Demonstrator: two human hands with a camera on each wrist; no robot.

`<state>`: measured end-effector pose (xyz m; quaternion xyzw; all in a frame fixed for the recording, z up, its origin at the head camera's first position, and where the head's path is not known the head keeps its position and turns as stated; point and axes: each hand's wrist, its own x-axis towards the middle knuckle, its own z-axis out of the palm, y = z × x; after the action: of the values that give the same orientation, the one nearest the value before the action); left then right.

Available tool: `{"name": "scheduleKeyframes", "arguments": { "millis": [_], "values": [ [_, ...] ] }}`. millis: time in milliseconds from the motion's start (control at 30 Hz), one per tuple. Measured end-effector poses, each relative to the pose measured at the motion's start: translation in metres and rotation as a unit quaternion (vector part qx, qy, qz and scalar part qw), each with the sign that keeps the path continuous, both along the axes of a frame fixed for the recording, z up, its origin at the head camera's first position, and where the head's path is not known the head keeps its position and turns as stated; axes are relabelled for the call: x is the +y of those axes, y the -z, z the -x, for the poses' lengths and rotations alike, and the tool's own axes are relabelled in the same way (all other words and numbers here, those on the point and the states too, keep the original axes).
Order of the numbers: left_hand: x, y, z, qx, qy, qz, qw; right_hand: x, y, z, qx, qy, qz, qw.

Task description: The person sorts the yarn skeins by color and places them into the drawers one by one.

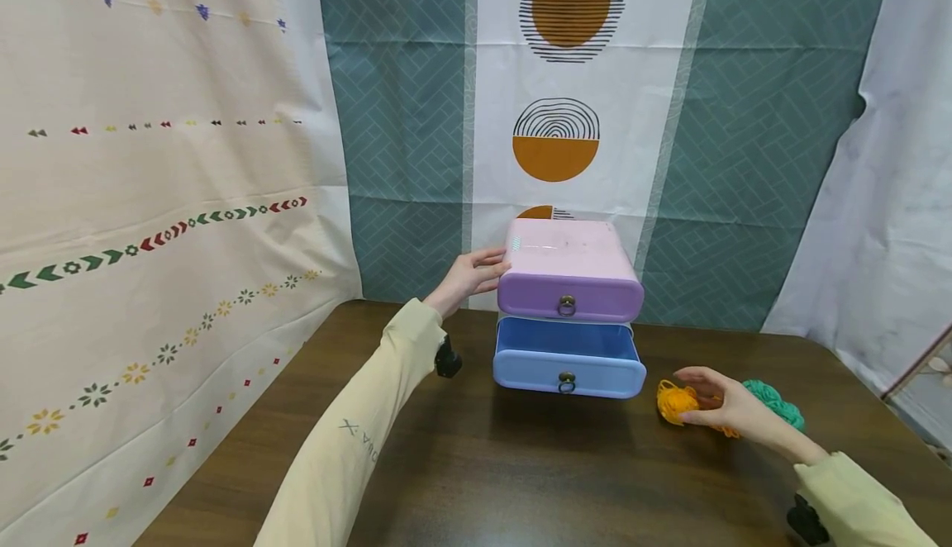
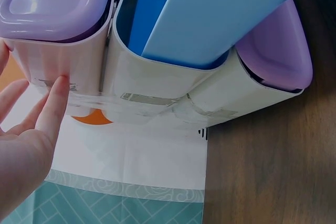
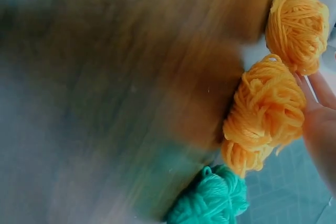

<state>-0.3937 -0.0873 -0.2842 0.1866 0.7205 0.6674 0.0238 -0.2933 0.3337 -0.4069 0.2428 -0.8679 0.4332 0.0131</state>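
Observation:
A small drawer cabinet [image 1: 573,245] with a pink top stands at the back of the table. My left hand [image 1: 468,278] has its fingertips against the cabinet's left side, fingers extended. Its purple top drawer [image 1: 521,297] is closed, and the blue drawer [image 1: 521,372] below is pulled out. In the left wrist view a lower purple drawer [image 2: 278,45] is closed. My right hand [image 1: 736,415] is beside an orange yarn ball [image 1: 673,402], thumb and fingers spread apart. The right wrist view shows a second orange yarn bundle [image 3: 265,111] near the palm.
A green yarn bundle [image 1: 775,402] lies on the brown table [image 1: 476,473], to the right behind my right hand. A patterned curtain [image 1: 402,117] hangs behind the cabinet, and a cream cloth [image 1: 149,159] hangs along the left.

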Motion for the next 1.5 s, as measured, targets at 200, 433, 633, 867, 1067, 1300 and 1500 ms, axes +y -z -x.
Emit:
{"name": "scheduleKeyframes", "arguments": {
  "millis": [200, 433, 633, 867, 1067, 1300, 1500],
  "values": [
    [0.0, 0.001, -0.001, 0.0, -0.006, 0.006, 1.0, -0.004, -0.003, -0.001, 0.009, 0.009, -0.036, 0.9993],
    [0.001, 0.0, 0.0, -0.001, -0.004, 0.005, 1.0, -0.009, -0.003, 0.002, 0.035, 0.028, -0.082, 0.9956],
    [0.001, -0.001, 0.0, -0.001, -0.003, 0.005, 1.0, -0.013, -0.003, 0.004, 0.04, 0.035, -0.121, 0.9913],
    [0.001, -0.001, 0.0, 0.002, -0.002, 0.01, 0.9999, -0.017, -0.003, 0.006, 0.035, 0.044, -0.149, 0.9873],
    [0.001, 0.0, 0.0, -0.001, 0.0, 0.005, 1.0, -0.02, -0.004, 0.005, 0.055, 0.047, -0.161, 0.9842],
    [0.001, 0.0, -0.001, -0.002, 0.005, 0.005, 1.0, -0.021, -0.003, 0.004, 0.048, 0.072, -0.155, 0.9841],
    [0.0, -0.002, -0.002, -0.001, 0.0, 0.002, 1.0, -0.021, -0.011, 0.002, 0.066, 0.078, -0.138, 0.9851]
  ]
}}
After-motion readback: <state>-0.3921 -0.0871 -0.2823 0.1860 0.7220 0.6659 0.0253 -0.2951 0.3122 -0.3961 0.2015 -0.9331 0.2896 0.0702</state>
